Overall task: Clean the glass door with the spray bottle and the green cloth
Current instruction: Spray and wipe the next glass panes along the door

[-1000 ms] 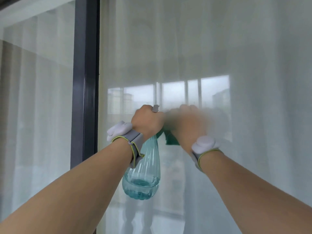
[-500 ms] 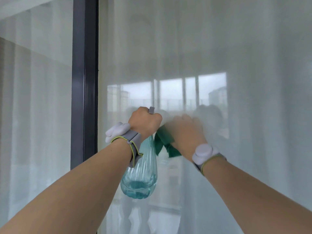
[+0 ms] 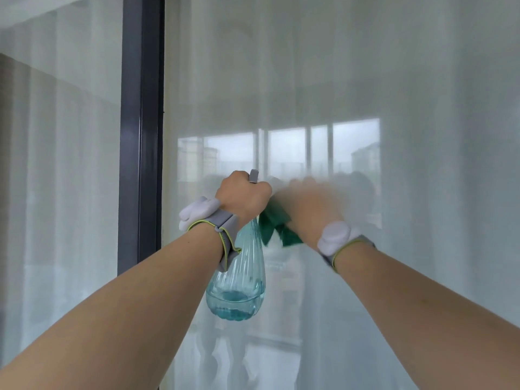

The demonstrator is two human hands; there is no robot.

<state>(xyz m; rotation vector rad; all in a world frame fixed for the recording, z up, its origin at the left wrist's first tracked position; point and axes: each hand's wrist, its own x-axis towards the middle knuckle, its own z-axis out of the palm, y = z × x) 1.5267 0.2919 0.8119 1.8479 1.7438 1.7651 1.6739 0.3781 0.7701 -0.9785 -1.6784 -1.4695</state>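
Head view, near to far: your left hand (image 3: 243,197) is fisted round the neck of the spray bottle (image 3: 239,280), which hangs below the fist; only the grey trigger top shows above your knuckles. Roughly a quarter full, so probably light, but ribbed plastic gets slippery when wet: keep the hold at the neck, not the body. Just beside it, your right hand (image 3: 309,208) is motion-blurred; finger position unclear, but it has the green cloth (image 3: 277,226), a bunch trailing under the palm. Soft and limp, so I'd wad it under a flat palm. Farthest, the glass door (image 3: 365,80): rigid, smooth, fragile, so use even pressure.
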